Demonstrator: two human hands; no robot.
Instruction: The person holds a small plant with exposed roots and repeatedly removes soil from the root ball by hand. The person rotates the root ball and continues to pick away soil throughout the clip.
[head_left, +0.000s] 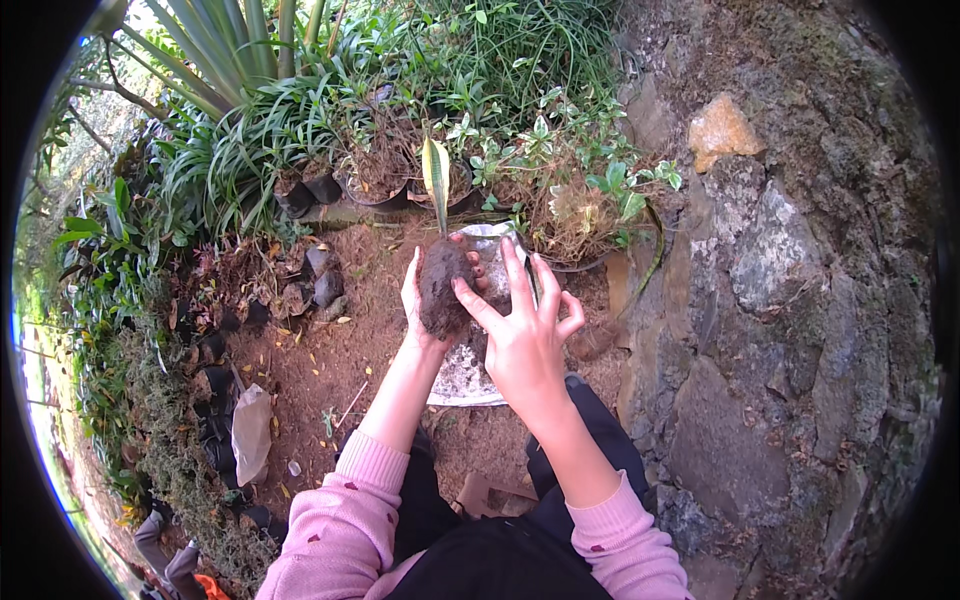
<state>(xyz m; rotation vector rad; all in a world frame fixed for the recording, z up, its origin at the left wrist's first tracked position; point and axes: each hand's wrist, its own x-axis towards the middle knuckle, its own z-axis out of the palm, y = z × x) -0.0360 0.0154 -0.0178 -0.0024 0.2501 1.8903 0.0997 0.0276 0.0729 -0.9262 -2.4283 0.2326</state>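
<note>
My left hand (417, 307) holds a dark, moist soil ball (445, 289) from which a snake plant leaf (436, 176), green with yellow edges, stands up. The palm and fingers of that hand wrap around the back of the soil ball. My right hand (525, 330) has its fingers spread, and its index fingertip or thumb touches the ball's right side; which one is hard to tell. Beneath both hands a white sack (466, 375) with dark soil on it lies on the ground, partly hidden by the hands and the soil ball.
Potted plants (375, 191) line the back edge. A rough stone wall (750, 337) rises at the right. Black nursery bags (217, 382) and a pale plastic bag (251, 435) are at the left. Another person's legs (165, 551) show at the lower left.
</note>
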